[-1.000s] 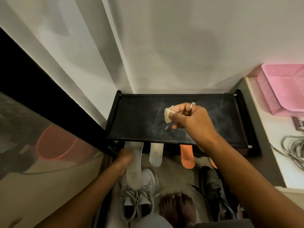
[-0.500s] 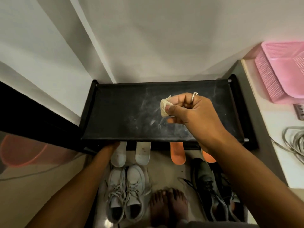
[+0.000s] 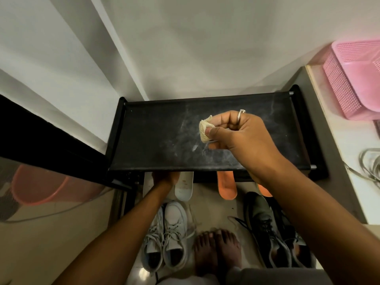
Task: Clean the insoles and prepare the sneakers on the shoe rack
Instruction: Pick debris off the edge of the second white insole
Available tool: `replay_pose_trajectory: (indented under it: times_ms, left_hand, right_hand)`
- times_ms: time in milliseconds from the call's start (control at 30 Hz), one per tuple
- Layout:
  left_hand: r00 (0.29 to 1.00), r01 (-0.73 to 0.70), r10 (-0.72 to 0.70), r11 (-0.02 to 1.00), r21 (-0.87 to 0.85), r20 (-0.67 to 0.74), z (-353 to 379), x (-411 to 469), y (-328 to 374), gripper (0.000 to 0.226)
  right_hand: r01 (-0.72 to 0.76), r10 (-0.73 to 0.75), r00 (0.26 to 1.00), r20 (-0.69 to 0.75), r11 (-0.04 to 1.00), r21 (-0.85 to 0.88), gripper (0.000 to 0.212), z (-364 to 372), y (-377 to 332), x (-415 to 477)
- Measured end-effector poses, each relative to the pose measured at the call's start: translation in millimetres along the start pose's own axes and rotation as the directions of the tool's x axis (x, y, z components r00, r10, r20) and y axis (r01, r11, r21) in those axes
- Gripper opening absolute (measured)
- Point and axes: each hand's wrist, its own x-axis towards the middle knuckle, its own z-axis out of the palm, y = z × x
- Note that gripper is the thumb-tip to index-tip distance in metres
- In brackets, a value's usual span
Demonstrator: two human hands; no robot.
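The left hand is now reaching in under the top shelf of the shoe rack, where a second ago it was holding a white insole drawn out over the white sneakers. That left white insole is lying back on the lower tier, only its end showing beside the wrist. The fingers are hiding beneath the shelf edge, so whether they are gripping anything cannot be told. The right hand is hovering over the dusty top shelf, pinching a crumpled wipe between thumb and fingers. The second white insole, an orange insole and a second orange insole are jutting out from the same lower tier, above the white pair and the dark sneakers on the floor. The overhanging insoles seem to be resting loosely, so a brush from the left forearm could be tipping one onto the floor. A wipe touching the dusty shelf could also be carrying grit onto an insole.
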Motion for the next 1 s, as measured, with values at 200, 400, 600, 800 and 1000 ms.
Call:
replay_pose_trajectory:
  times_ms: [200,400,600,800,1000]
  left_hand:
    - [0.979,0.121,-0.107,0.990,-0.070,0.173,24.5,18.6,-0.2,0.077]
    - [0.975,0.181,-0.171,0.982,-0.056,0.144,16.7,16.6,0.6,0.057]
    - [0.944,0.315,-0.261,0.898,-0.308,0.203,3.8,-0.2,14.9,0.030]
    - [0.832,0.538,-0.337,0.686,-0.490,0.441,-22.4,-50.1,34.1,0.012]
    - [0.804,0.581,-0.377,0.661,-0.475,0.459,-51.4,-95.0,42.3,0.008]
  right_hand:
    - [-0.002,0.002,1.000,-0.011,1.000,0.026,0.004,-1.9,0.5,1.7]
    - [-0.005,0.005,1.000,-0.014,1.000,0.016,0.004,-3.2,1.3,2.7]
    - [0.002,-0.002,1.000,-0.012,0.999,0.037,0.005,-4.7,-1.4,1.3]
    - [0.028,-0.027,0.999,0.025,0.999,-0.023,0.008,0.0,-6.3,-4.4]
    - [0.042,-0.040,0.999,0.031,0.998,-0.046,0.004,-2.9,-10.0,-13.1]
